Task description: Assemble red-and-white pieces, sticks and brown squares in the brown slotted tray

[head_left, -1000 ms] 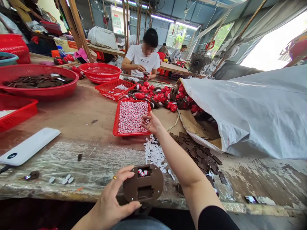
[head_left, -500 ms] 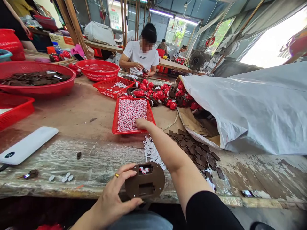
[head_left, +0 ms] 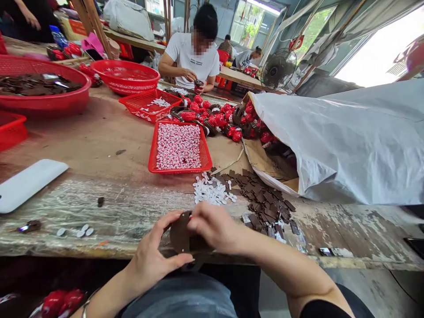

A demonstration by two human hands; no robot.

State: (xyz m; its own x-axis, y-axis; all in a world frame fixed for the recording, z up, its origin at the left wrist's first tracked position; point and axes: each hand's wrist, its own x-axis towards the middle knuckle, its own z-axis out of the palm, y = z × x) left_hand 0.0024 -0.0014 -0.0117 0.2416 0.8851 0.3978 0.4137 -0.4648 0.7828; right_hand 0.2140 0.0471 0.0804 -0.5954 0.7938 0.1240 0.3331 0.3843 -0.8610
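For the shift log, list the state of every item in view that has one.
left hand: gripping the brown plastic piece
right hand: fingers closed on that piece's upper edge
red tray: filled with red-and-white beads
white plastic sack: lying on its side, mouth open
brown chips: loose, in a scattered pile

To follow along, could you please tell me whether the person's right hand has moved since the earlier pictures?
Yes: the right hand has moved from the red tray toward the person, onto the brown plastic piece.
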